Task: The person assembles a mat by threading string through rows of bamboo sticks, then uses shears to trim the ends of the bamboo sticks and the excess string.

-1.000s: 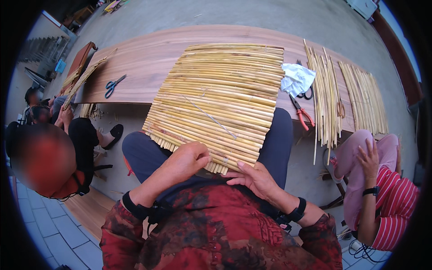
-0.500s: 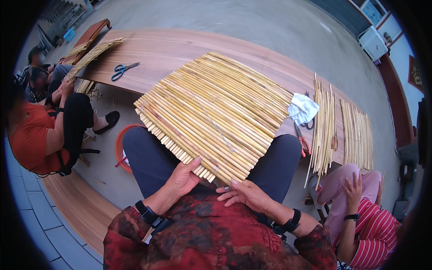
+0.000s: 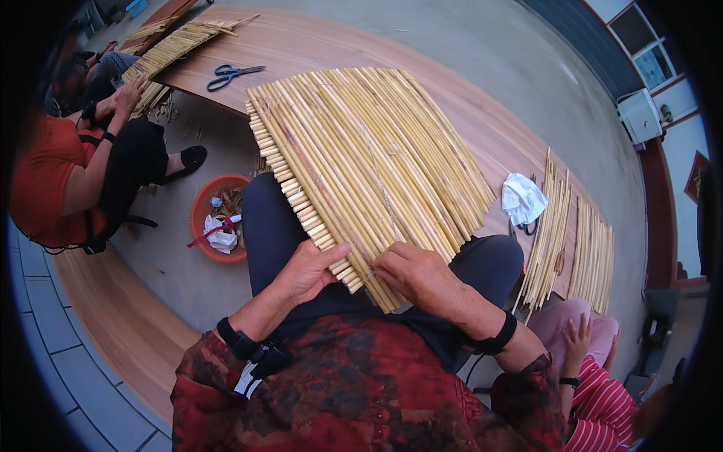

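Observation:
A mat of yellow reed sticks [image 3: 361, 151], bound side by side with thin ties, lies tilted across my lap and over the table edge. My left hand [image 3: 305, 273] grips its near left edge, thumb on top and the other fingers underneath. At the near corner my right hand [image 3: 422, 277] is closed, its fingertips pinched beside a thin tie on the outermost sticks. Whatever thin thing these fingers hold is hidden by the hand. A second layer of stick ends shows along the mat's left edge.
Dark-handled scissors [image 3: 233, 76] lie on the wooden table [image 3: 301, 38]. To the right are a white cloth [image 3: 523, 199], loose reed sticks [image 3: 548, 241] and another reed mat [image 3: 591, 256]. An orange basin [image 3: 202, 215] holds scraps. People sit on both sides; one at left holds a mat [image 3: 181, 47].
The mat has turned clockwise on my lap. My right hand has gone from loosely spread fingers at the corner to a pinch over the edge. The left hand still grips the edge.

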The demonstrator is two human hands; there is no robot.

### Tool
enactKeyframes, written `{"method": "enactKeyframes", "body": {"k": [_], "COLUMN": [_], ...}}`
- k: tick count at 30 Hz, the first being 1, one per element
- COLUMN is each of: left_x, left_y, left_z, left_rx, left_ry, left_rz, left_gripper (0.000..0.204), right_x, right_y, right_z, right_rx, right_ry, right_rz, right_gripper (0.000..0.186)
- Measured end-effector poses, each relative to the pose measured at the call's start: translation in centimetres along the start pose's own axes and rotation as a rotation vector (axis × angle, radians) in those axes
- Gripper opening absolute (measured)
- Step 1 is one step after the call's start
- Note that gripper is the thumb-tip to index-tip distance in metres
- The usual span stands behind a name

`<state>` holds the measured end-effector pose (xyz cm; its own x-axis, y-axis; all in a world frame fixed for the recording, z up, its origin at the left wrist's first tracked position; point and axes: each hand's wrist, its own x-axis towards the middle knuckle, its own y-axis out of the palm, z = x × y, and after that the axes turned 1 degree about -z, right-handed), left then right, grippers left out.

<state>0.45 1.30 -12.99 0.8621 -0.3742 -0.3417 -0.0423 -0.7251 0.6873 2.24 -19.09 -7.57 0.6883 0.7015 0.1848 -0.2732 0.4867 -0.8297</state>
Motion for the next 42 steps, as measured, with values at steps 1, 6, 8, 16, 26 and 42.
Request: {"method": "enactKeyframes", "body": {"k": [1,6,8,16,26,42], "left_x": [-0.1,-0.6,-0.5,0.1,-0.3,0.0], "left_y": [-0.1,-0.2,-0.6,-0.8,-1.3,-0.7], "left_z": [-0.2,-0.6,-0.3,0.2,-0.4,-0.2], "left_rx": [-0.010,0.075,0.112,0.218,0.324,0.300], "left_ry": [0.008,-0.049,-0.036,0.027,0.052,0.015], "left_rz": [-0.010,-0.042,-0.057,-0.013,0.000,-0.046], "left_gripper": [0.039,0.041,0.041,0.038,0.040,0.039], "right_x": [0.4,0.8,1.1,1.7,0.3,1.8], "right_y": [0.3,0.6,0.9,2.3,1.4,2.5], "right_z": [-0.2,0.4,0.8,2.5,1.7,2.5], "right_rx": [-0.041,-0.170,-0.204,-0.599,-0.065,-0.641], "right_ry": [-0.043,-0.119,-0.135,-0.188,0.038,-0.096], "right_rz": [0.015,0.129,0.171,0.134,0.066,0.174], "right_gripper": [0.013,0.012,0.012,0.014,0.019,0.013]}}
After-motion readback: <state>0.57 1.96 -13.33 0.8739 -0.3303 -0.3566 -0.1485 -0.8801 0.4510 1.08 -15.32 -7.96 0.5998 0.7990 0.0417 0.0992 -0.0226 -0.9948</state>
